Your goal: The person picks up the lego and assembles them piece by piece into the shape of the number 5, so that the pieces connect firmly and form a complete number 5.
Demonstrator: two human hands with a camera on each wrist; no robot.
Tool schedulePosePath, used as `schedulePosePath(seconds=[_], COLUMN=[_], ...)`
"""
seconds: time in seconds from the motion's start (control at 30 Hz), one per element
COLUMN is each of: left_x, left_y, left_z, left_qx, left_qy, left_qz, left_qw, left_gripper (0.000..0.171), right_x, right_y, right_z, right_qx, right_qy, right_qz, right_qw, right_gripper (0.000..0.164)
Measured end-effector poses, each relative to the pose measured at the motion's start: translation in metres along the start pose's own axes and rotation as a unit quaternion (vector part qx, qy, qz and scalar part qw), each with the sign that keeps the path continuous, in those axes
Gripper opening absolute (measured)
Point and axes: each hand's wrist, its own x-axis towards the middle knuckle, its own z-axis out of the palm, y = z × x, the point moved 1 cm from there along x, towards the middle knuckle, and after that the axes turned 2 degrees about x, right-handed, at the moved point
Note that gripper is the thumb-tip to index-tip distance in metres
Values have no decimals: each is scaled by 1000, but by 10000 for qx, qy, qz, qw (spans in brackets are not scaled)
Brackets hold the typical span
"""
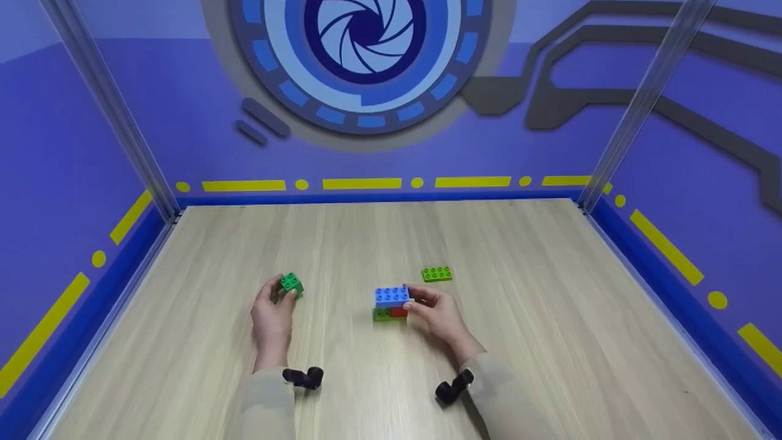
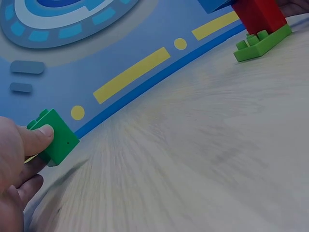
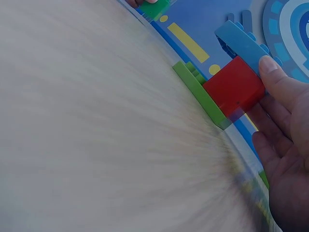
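Note:
My left hand (image 1: 273, 319) pinches a small green toy building brick (image 1: 291, 283) between thumb and fingers, on the left side of the table. My right hand (image 1: 442, 313) grips the right end of a blue eight-stud brick (image 1: 391, 297) near the middle. This blue brick tops a red brick (image 3: 235, 87), which stands at one end of a light green flat brick (image 3: 200, 94). The blue brick overhangs the green studs with a gap beneath it, seen in the right wrist view. Thumb and fingertips hold the blue brick's edge.
A loose light green eight-stud brick (image 1: 437, 274) lies on the wooden table (image 1: 342, 379), just behind my right hand. Blue-purple panels (image 1: 366, 162) with yellow markings wall the table at the back and both sides. Black wrist mounts (image 1: 455, 387) sit on both sleeves.

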Motion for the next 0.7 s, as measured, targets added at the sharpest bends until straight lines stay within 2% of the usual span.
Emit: schedulePosePath(seconds=[0.17, 0.33, 0.7], left_x=[-1, -2, -3], left_y=[2, 3, 9], left_z=[3, 6, 10], left_qx=[-192, -534, -1356], left_qy=[-34, -268, -693], left_qz=[14, 131, 29], left_qw=[9998, 9981, 9883], left_gripper=[49, 49, 55], right_x=[0, 0, 0], right_y=[0, 1, 1], right_z=[0, 0, -1], right_qx=[10, -31, 2], right_qy=[1, -30, -39], right_qz=[35, 50, -10], right_qw=[10000, 10000, 10000], right_gripper=[41, 41, 41])
